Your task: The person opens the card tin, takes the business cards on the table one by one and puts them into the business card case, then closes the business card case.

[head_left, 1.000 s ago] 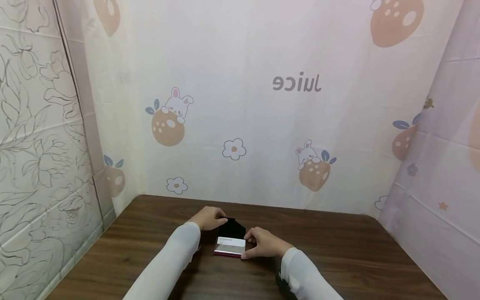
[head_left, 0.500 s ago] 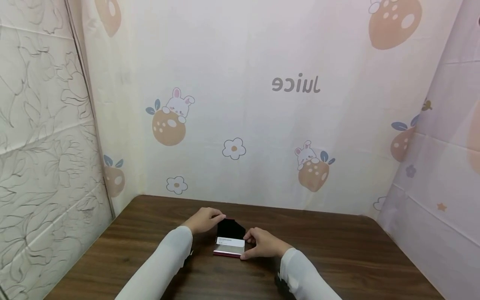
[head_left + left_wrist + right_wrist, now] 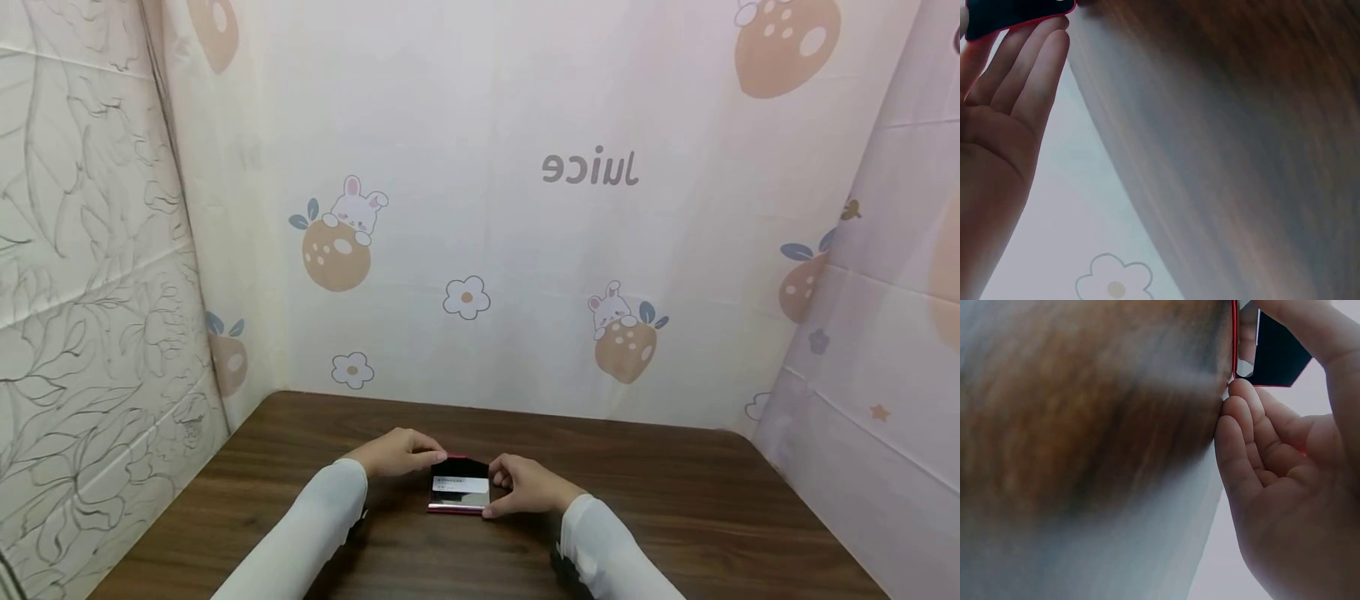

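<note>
A card case (image 3: pixel 459 507) with a red rim and a shiny front lies on the table, its black-lined flap (image 3: pixel 468 467) raised at the far side. A white printed card (image 3: pixel 459 484) shows inside. My left hand (image 3: pixel 395 454) pinches the flap's upper left corner; in the left wrist view its fingers lie behind the dark flap and only a bit of the thumb shows. With thumb and curled fingers, my right hand (image 3: pixel 531 486) grips the right side of the case. The right wrist view shows the red edge of the case above the right fingertips.
The brown wooden table (image 3: pixel 637 500) has rounded far corners. Behind it hangs a pale curtain (image 3: pixel 465 208) printed with rabbits, fruit and flowers. A white patterned panel (image 3: pixel 90 275) stands on the left.
The left hand has moved slightly down and towards me, and the case's flap has tilted with it, looking shorter. The right hand stays in place on the case.
</note>
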`<act>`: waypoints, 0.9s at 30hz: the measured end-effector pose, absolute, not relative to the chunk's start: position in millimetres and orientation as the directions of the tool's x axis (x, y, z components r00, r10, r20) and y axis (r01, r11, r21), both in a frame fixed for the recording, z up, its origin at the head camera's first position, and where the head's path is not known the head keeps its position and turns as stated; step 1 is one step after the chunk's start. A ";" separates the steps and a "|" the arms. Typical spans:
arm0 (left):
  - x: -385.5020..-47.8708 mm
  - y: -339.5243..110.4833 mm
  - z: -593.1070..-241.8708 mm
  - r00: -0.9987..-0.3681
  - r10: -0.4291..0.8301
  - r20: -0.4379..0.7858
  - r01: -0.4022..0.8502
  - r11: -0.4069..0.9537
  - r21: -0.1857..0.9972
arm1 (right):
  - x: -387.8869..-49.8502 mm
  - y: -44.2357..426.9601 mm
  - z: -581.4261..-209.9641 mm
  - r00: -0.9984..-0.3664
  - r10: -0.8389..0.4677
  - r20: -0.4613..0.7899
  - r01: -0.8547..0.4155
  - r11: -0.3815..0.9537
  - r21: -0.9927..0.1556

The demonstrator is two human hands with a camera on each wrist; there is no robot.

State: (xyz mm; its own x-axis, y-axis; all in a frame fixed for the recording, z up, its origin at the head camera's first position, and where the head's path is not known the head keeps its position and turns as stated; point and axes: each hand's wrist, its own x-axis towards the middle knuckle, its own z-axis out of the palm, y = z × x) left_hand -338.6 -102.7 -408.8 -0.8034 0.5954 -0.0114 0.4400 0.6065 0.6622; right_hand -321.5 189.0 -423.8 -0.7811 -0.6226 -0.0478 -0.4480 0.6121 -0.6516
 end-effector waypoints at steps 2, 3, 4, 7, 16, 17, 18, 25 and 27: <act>-336.8 -103.0 -406.9 -0.788 0.615 -0.009 0.467 0.608 0.642 | -321.6 189.1 -422.9 -0.780 -0.623 -0.056 -0.447 0.618 -0.646; -336.1 -103.1 -406.4 -0.783 0.622 -0.010 0.473 0.607 0.639 | -321.3 189.1 -422.2 -0.781 -0.622 -0.060 -0.446 0.622 -0.644; -335.6 -103.0 -406.3 -0.776 0.631 -0.008 0.481 0.600 0.639 | -321.1 189.0 -421.6 -0.781 -0.621 -0.063 -0.444 0.624 -0.643; -334.3 -102.8 -408.1 -0.761 0.649 -0.011 0.487 0.582 0.652 | -320.2 188.3 -420.2 -0.780 -0.623 -0.065 -0.443 0.623 -0.645; -331.9 -97.5 -413.5 -0.744 0.668 0.011 0.520 0.568 0.638 | -318.3 189.1 -421.0 -0.776 -0.627 -0.068 -0.440 0.616 -0.653; -331.2 -96.5 -413.4 -0.742 0.670 0.016 0.530 0.572 0.626 | -318.4 189.4 -421.4 -0.779 -0.623 -0.072 -0.435 0.619 -0.654; -330.5 -95.3 -413.6 -0.741 0.671 0.022 0.540 0.575 0.615 | -318.4 189.6 -421.5 -0.781 -0.620 -0.077 -0.429 0.622 -0.655; -325.6 -87.6 -413.6 -0.743 0.669 0.009 0.576 0.632 0.518 | -318.4 190.2 -423.1 -0.783 -0.615 -0.092 -0.415 0.627 -0.659; -324.8 -85.5 -412.5 -0.740 0.673 0.006 0.591 0.645 0.485 | -318.5 190.3 -423.5 -0.784 -0.613 -0.097 -0.410 0.629 -0.660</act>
State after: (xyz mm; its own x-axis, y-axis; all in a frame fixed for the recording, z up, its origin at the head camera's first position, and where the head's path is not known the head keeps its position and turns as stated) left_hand -324.8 -85.5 -412.5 -0.7397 0.6729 0.0059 0.5908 0.6452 0.4845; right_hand -318.5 190.3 -423.5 -0.7840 -0.6132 -0.0968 -0.4103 0.6289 -0.6604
